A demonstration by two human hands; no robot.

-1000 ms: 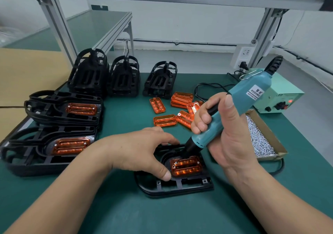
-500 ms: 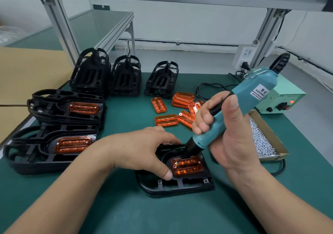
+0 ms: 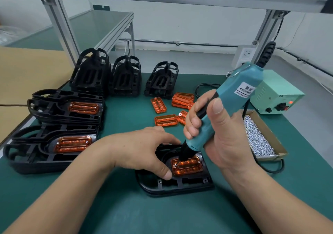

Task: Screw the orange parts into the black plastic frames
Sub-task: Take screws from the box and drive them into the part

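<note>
Gripping teal screwdriver (image 3: 239, 82) in right hand (image 3: 221, 136), bit down on orange part (image 3: 189, 168) seated in black frame (image 3: 173, 187), near front edge of green mat (image 3: 144, 215). Steadying frame with left hand (image 3: 144, 150), fingers relaxed, thumb pressing.

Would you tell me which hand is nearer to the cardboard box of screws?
The right hand. It grips the teal screwdriver just left of the box of screws; the left hand presses on the black frame farther left, beyond the screwdriver.
</note>
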